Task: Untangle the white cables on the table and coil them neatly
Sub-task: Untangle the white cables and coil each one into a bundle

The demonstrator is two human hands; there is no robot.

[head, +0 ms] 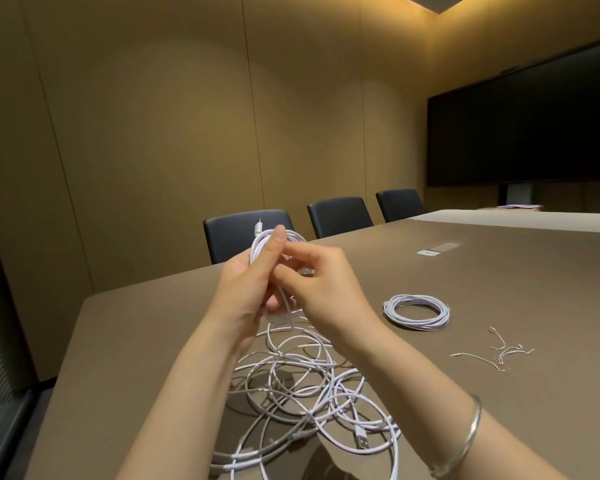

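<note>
Nearest you, at 6 o'clock: the tangled cables (302,393) lie loose on the table (499,289), loops crossing every way, no single long axis. A USB plug (361,439) lies at the near right of the pile, tip pointing toward you.

Risk: the strand running up from the pile into your hands threads through other loops. Pull it hard and I'd expect a knot to cinch, or the whole heap to drag along.

Mid-distance, 12 o'clock: your left hand (246,285) grips the half-made coil (278,244), thumb clamped across the turns, held clear above the table. The coil stands roughly upright, its long axis running 6 to 12, and a connector end (258,226) sticks out at the top, pointing up. Your right hand (321,282) pinches a strand at the coil, fingers curled.

Risk: ease that thumb and the turns probably spring open.

At 2 o'clock: the finished coil (416,311) lies flat, well apart from the pile. Twist ties (499,351) lie scattered at 3 o'clock.

Far at 12: three chairs (338,216).
</note>
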